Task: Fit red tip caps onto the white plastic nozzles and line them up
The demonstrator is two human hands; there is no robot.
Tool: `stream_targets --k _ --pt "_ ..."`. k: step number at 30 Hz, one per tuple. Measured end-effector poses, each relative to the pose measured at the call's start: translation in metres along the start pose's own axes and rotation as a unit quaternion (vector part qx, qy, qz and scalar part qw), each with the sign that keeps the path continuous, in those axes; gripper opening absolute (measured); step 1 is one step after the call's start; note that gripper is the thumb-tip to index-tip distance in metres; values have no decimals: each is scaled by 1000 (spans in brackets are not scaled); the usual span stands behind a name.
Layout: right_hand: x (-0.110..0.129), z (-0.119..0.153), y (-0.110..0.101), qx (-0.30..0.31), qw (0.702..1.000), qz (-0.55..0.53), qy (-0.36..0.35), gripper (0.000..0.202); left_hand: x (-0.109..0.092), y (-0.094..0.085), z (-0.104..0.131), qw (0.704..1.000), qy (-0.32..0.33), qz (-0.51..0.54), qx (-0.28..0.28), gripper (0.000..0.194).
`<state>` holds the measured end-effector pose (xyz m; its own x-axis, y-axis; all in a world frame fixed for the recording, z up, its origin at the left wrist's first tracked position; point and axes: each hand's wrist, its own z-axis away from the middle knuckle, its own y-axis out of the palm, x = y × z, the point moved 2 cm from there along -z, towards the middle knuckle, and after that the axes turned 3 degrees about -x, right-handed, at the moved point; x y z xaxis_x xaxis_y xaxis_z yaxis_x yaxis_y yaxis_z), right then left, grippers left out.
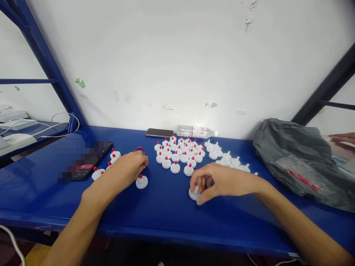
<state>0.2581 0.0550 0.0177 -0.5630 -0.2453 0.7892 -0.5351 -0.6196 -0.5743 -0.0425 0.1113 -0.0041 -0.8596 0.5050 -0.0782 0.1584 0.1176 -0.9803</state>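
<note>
My right hand (212,181) curls its thumb and fingers around a white nozzle cap (194,194) standing on the blue table; no red tip shows on its spout. Further left, my left hand (129,166) is closed and low over the table, its fingertips beside some small red tips (140,148). Whatever those fingers pinch is hidden. Just below that hand stands a white cap with a red tip (141,181). Between the hands and farther back is a cluster of white caps with red tips (175,156). Plain white caps (226,156) without red tips lie behind my right hand.
Along the wall lie a dark phone (159,132) and a clear plastic bottle (196,131). Another phone (93,160) is at left, near more red-tipped caps. A dark plastic bag (291,147) with red pieces in clear film fills the right. Another person's hand (345,140) shows far right.
</note>
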Motion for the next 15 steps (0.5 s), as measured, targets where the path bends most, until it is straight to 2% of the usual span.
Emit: stream_targets --k 3,9,15 --pt "2 -2 2 -29 999 -18 6 29 -2 -1 0 1000 3 -4 -10 25" --pt "0 -12 9 -55 998 -15 -6 38 -18 -17 0 998 -12 -26 -47 27" --pt "-8 -17 16 -95 995 4 -29 36 -29 -25 1 993 41 -25 -106 27"
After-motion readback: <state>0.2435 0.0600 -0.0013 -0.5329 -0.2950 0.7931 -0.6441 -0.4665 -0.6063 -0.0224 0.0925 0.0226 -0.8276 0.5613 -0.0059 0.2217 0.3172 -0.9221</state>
